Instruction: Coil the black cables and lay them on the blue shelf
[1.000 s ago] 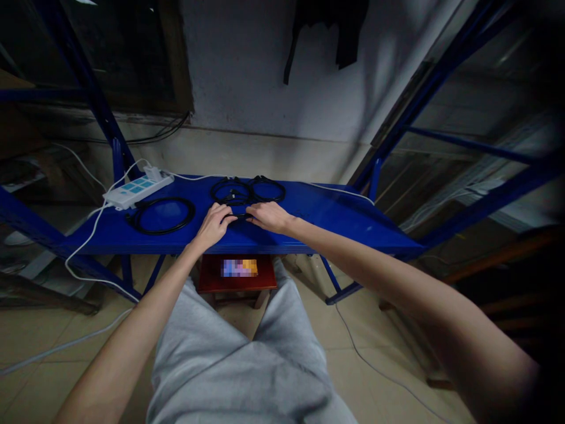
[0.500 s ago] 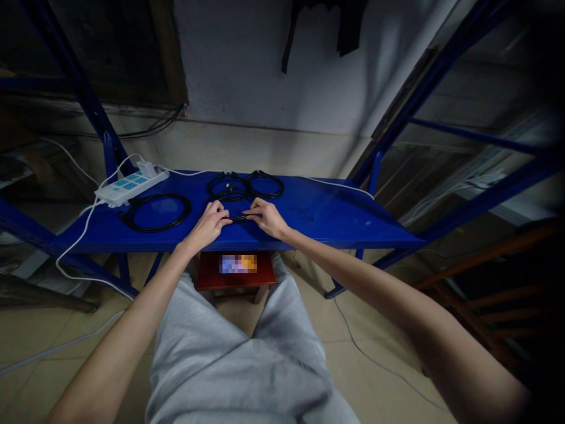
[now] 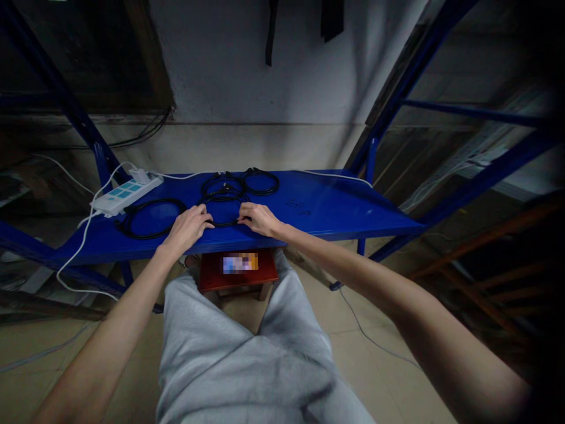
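A black cable [image 3: 225,224] runs between my two hands, low over the front part of the blue shelf [image 3: 309,218]. My left hand [image 3: 189,227] is closed on it at the left, fingers bent downward. At the right, my right hand [image 3: 257,219] pinches the same cable between thumb and fingers. Just behind lies a coiled black cable [image 3: 224,187] with a small metal plug showing near its middle. Another coil [image 3: 260,182] touches it on the right. A larger coil of black cable [image 3: 152,218] rests left of my left hand, partly hidden by it.
A white power strip [image 3: 126,195] with blue-green sockets sits on the shelf's left end, its white cord hanging over the edge. Blue metal posts [image 3: 73,109] rise at both sides. Below the shelf stands a red-brown stool [image 3: 214,281] with a blurred-out item [image 3: 241,263] on it.
Both hands have moved slightly left and closer to the shelf surface, still on the cable. The left hand has moved further, widening the gap between them. The camera view has shifted a little.
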### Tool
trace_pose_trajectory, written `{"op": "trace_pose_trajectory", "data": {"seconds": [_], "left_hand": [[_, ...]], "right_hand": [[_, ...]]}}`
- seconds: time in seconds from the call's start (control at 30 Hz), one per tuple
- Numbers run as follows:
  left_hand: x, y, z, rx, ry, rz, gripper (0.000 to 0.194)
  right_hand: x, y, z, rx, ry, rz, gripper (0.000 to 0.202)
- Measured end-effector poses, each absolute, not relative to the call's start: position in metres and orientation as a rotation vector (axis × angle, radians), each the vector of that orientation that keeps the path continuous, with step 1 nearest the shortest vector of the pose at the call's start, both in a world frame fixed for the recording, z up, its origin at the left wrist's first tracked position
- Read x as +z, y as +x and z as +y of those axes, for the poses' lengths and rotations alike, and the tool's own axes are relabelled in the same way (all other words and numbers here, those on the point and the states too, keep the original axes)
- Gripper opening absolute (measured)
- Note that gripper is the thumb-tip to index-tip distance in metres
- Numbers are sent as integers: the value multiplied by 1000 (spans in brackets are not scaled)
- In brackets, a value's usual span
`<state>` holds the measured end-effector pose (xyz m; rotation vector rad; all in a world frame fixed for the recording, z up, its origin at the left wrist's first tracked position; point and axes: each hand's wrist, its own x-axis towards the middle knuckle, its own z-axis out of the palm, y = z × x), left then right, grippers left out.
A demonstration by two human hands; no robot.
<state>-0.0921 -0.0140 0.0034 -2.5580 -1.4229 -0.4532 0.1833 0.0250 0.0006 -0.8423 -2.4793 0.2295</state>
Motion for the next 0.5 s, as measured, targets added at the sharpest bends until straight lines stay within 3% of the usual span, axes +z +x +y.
{"op": "trace_pose_trajectory", "data": {"seconds": [0.13,0.27,0.5], "left_hand": [[8,-96,-16,-333,-2509,-1484,30],[12,-88,-17,-308,-2474,-1554,44],[5,-13,-3,-703,-2665,-1563,30]], "right_hand": [[-1,189,30,142,-795,-2487,10],[-8,191,40,285,-769,-2380,8],[-25,182,58,752,-814,-2093,4]]}}
